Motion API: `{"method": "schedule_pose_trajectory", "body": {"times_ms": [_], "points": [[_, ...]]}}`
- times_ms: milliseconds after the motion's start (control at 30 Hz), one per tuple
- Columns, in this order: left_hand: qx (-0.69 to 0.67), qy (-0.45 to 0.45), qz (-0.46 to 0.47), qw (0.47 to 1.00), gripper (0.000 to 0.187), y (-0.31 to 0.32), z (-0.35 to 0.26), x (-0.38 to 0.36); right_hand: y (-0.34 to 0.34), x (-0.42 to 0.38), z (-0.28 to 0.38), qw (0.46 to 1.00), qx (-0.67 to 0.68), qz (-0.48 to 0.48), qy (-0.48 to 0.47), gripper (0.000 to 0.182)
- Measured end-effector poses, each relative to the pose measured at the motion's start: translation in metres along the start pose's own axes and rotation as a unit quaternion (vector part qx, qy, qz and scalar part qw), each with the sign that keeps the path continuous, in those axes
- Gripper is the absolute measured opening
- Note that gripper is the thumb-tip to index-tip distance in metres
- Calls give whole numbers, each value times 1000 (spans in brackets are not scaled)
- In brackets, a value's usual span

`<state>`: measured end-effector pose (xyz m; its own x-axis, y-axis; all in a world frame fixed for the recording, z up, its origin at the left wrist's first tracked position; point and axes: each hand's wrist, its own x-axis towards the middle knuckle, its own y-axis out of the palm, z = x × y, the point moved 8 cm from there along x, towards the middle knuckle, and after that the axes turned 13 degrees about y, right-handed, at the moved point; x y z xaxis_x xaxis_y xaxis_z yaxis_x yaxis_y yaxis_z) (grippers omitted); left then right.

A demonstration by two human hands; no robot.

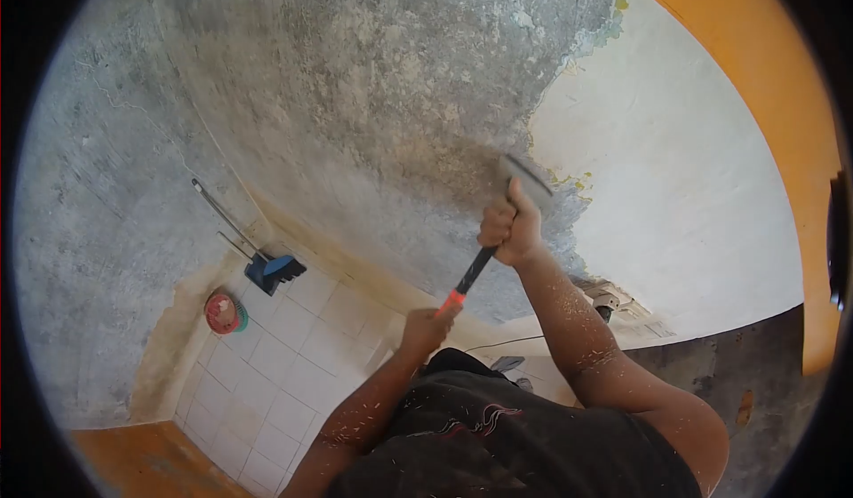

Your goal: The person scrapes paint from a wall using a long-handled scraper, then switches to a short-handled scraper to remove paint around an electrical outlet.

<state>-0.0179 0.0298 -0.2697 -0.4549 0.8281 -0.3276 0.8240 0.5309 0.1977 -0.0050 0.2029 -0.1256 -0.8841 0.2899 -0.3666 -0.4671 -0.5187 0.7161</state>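
Note:
Both my hands grip a long-handled scraper with a black and orange-red handle. My right hand is closed around the upper shaft, just below the wide blade, its thumb pointing up toward the head. Lower down, my left hand is wrapped around the handle near its orange-red part. The blade is slightly blurred and lies at the wall, near the ragged border between bare grey plaster and white paint. Small pale flakes dot both forearms.
A dustpan and a blue-headed brush stand at the wall's foot on the left. Near them a red and green basket rests on white floor tiles. Behind my right forearm is a wall fixture. An orange band edges the right.

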Motion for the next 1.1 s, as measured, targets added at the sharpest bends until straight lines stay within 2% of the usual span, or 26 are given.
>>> {"method": "schedule_pose_trajectory", "body": {"times_ms": [67,100,167,200,267,300,367,400,467,500,533,567,667,767,800,867,900,933,1000,1033,1067,1100], "points": [[-25,-37,-4,999,44,9,-1,-15,5,-4,1,1000,-21,-12,18,55],[-29,-38,-5,999,44,7,-15,-20,22,-9,12,1000,-25,16,6,55],[56,106,-7,993,47,-3,-72,-13,57,-20,43,994,-37,95,-40,54],[85,156,-7,984,50,-7,-85,-7,55,-19,42,995,-40,89,-34,54],[92,130,8,987,51,-10,-64,13,61,-17,45,984,-32,151,-85,53],[87,91,7,992,51,-9,-29,23,37,-8,29,992,-43,96,-73,53],[25,11,13,1000,52,2,16,12,13,-4,9,993,-62,94,-39,53],[8,13,2,1000,52,7,-2,2,9,0,3,993,-74,89,-2,52],[55,60,-10,997,53,1,-25,7,34,-10,20,994,-66,89,-7,52],[50,58,-11,997,53,0,-41,12,58,-17,40,988,-78,129,-35,53],[76,124,-6,989,54,-2,-70,17,72,-20,53,980,-88,168,-64,53],[105,188,2,977,54,-1,-87,16,70,-19,56,981,-84,165,-63,53],[83,152,23,985,55,16,-47,38,72,-25,63,968,-82,217,-101,52],[52,114,32,992,53,31,-7,32,27,-19,31,981,-61,180,-37,54],[23,98,34,994,52,33,-3,29,26,-23,28,981,-62,180,-43,54],[48,132,29,990,48,27,-6,26,14,-22,19,993,-57,103,-28,56],[71,163,18,984,45,21,-14,21,12,-20,16,982,-55,182,5,57],[72,163,15,984,45,15,-23,15,19,-21,14,981,-55,185,7,57],[151,282,-95,943,32,-12,-63,0,18,-26,17,971,-218,18,-98,60],[155,283,-105,941,32,-21,-65,-1,12,-30,8,964,-265,-13,-18,62],[158,319,-147,923,28,-36,-71,-8,17,-37,11,964,-266,0,-17,62],[163,352,-186,903,25,-50,-77,-16,34,-45,9,882,-468,25,-40,58]]}}
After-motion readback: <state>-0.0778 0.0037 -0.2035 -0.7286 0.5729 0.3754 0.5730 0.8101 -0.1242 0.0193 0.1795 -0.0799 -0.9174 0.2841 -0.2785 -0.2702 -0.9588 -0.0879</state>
